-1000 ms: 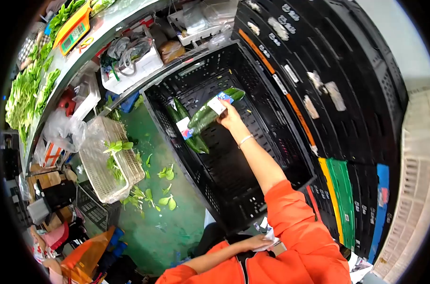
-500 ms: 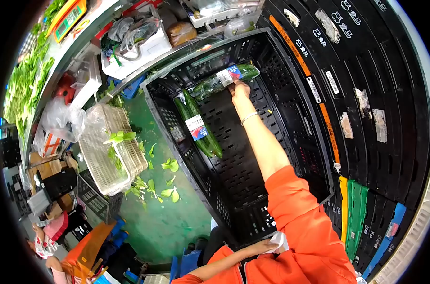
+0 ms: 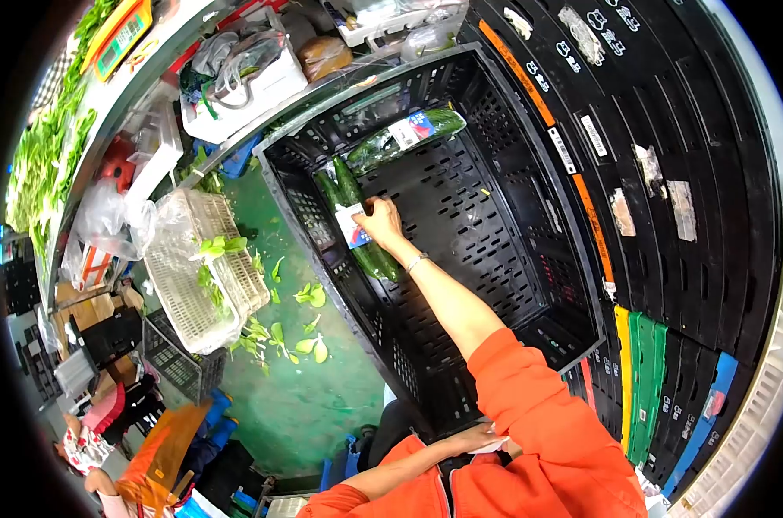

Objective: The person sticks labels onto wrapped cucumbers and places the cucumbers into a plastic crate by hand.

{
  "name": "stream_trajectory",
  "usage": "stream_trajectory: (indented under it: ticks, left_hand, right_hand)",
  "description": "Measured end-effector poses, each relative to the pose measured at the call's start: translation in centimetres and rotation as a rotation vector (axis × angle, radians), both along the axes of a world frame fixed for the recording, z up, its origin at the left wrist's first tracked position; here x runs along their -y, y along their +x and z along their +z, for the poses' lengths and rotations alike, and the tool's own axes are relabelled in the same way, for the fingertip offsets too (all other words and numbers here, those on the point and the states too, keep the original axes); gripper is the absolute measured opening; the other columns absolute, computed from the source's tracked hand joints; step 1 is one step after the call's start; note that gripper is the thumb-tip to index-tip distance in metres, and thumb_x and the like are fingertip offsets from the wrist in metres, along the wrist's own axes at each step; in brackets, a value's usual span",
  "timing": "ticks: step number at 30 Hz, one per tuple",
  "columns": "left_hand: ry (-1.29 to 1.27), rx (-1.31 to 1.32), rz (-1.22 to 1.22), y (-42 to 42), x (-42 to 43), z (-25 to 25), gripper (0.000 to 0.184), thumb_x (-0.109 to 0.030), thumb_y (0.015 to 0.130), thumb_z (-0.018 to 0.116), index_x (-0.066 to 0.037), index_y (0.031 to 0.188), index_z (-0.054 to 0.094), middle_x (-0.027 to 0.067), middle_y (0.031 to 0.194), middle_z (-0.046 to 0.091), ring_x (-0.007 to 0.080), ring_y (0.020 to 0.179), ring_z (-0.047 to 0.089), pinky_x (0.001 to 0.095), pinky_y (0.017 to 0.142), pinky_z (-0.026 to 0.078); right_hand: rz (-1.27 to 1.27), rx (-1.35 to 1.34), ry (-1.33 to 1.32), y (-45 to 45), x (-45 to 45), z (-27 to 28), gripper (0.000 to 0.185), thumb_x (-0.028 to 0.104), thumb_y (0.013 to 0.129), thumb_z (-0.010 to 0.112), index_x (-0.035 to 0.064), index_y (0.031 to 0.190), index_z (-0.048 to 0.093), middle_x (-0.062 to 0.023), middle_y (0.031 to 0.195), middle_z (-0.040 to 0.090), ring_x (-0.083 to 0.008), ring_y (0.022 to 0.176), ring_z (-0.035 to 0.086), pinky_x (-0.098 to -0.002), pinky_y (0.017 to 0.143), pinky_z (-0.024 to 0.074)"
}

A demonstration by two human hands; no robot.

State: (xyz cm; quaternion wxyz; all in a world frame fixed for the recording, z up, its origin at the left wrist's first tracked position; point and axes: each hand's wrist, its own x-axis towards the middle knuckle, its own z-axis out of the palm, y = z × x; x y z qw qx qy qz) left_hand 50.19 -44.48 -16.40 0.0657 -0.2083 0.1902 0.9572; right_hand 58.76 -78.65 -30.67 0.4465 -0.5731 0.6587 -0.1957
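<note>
Two wrapped packs of cucumbers lie in a large black crate [image 3: 495, 293]. My right hand [image 3: 381, 224] reaches into the crate, its fingers closed at the label of the left pack of cucumbers [image 3: 376, 259]. That label is white, blue and red, and the fingers partly cover it. The other pack of cucumbers [image 3: 383, 151] rests along the far wall with its label facing up. Close to my waist, my left hand [image 3: 471, 439] is closed on a white paper-like piece [image 3: 493, 446], mostly hidden by the hand and my right sleeve.
Stacked black crates [image 3: 667, 129] line the right side. To the left are a white basket [image 3: 206, 293] with leafy greens and loose leaves [image 3: 314, 345] on the green floor. An orange scale [image 3: 119, 39] sits on the counter. Another person [image 3: 94, 440] is at lower left.
My right hand has left the far cucumber pack and moved left and nearer, onto the left pack. My left hand stays by my waist. The view has shifted slightly.
</note>
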Motion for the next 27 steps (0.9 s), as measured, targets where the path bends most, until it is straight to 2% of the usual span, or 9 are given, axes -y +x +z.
stream_trajectory:
  ticks: [12,16,18,20,21,22,24,25,27]
  left_hand:
    - [-0.021,0.109,0.042,-0.4,-1.4,-0.1,0.03,-0.03,0.086,0.05,-0.003,0.096,0.06,0.0052,0.087,0.061,0.0108,0.078,0.054,0.0258,0.069,0.044]
    - [-0.186,0.167,0.228,-1.6,-2.8,0.7,0.029,-0.029,0.086,0.05,-0.003,0.095,0.06,0.0059,0.086,0.061,0.0114,0.077,0.055,0.0266,0.068,0.045]
    - [-0.376,0.205,0.288,-2.5,-3.4,1.1,0.029,-0.028,0.086,0.05,-0.003,0.095,0.06,0.0062,0.086,0.062,0.0117,0.076,0.055,0.027,0.068,0.045]
    - [-0.313,0.284,-0.048,-3.6,-0.8,4.0,0.03,-0.026,0.085,0.051,-0.002,0.101,0.058,0.0055,0.08,0.062,0.0147,0.071,0.057,0.0294,0.066,0.047]
    - [-0.707,0.272,-0.093,-3.9,-1.7,2.5,0.03,-0.024,0.084,0.052,-0.001,0.103,0.056,0.0045,0.084,0.061,0.0166,0.075,0.058,0.028,0.071,0.047]
    - [-0.378,0.214,0.364,-6.3,-1.6,5.9,0.027,-0.02,0.084,0.053,-0.001,0.103,0.055,0.005,0.092,0.06,0.0166,0.082,0.057,0.0279,0.075,0.045]
    - [-0.327,0.249,0.02,-8.3,-1.0,5.9,0.04,-0.007,0.081,0.054,0.002,0.118,0.043,0.0074,0.107,0.054,0.0181,0.096,0.053,0.0288,0.085,0.042]
    - [-0.527,0.131,0.154,-10.1,-2.2,5.7,0.044,-0.005,0.079,0.056,0.002,0.12,0.04,0.0063,0.108,0.054,0.0157,0.092,0.054,0.0281,0.081,0.044]
    - [-0.524,0.044,0.079,-13.9,-3.7,9.8,0.044,-0.002,0.079,0.055,-0.002,0.12,0.04,0.0064,0.107,0.053,0.0149,0.095,0.052,0.0271,0.08,0.044]
  right_hand:
    - [-0.057,0.003,-0.109,1.5,-0.4,-0.1,0.035,0.025,0.069,0.066,-0.0022,0.089,0.055,-0.0235,0.091,0.057,-0.0387,0.087,0.055,-0.0436,0.074,0.0455]
    - [-0.021,0.09,-0.393,-3.1,-4.1,7.7,0.036,0.021,0.069,0.065,-0.0031,0.091,0.051,-0.0192,0.084,0.055,-0.0333,0.081,0.056,-0.0391,0.073,0.0447]
    - [0.086,0.35,-0.251,-9.0,-8.2,14.2,0.031,0.017,0.072,0.063,-0.001,0.094,0.053,-0.0155,0.086,0.056,-0.0273,0.08,0.057,-0.036,0.071,0.0449]
    - [-0.034,0.328,-0.32,-15.7,-15.2,21.0,0.024,0.015,0.076,0.062,0.0024,0.096,0.057,-0.0111,0.088,0.059,-0.023,0.081,0.058,-0.0331,0.069,0.0468]
    - [-0.171,0.28,-0.326,-19.5,-19.0,24.0,0.023,0.016,0.077,0.061,0.0033,0.095,0.057,-0.0102,0.089,0.059,-0.0226,0.082,0.059,-0.0327,0.07,0.0474]
    - [-0.306,0.256,-0.328,-22.3,-23.8,26.5,0.021,0.016,0.078,0.061,0.0042,0.095,0.058,-0.0094,0.089,0.059,-0.0222,0.083,0.059,-0.0322,0.071,0.048]
    - [-0.582,-0.198,-0.261,-28.6,-33.5,28.6,0.029,0.018,0.077,0.063,0.0049,0.101,0.058,-0.0098,0.095,0.058,-0.0208,0.086,0.059,-0.0294,0.073,0.0489]
    - [-0.623,-0.538,-0.449,-31.5,-39.0,26.0,0.032,0.02,0.076,0.064,0.002,0.102,0.057,-0.0129,0.096,0.058,-0.0221,0.082,0.06,-0.0299,0.07,0.0503]
    - [-1.104,0.092,0.152,-33.1,-46.0,31.2,0.038,0.027,0.077,0.066,-0.0006,0.101,0.056,-0.0099,0.093,0.059,-0.0149,0.074,0.059,-0.0292,0.058,0.0487]
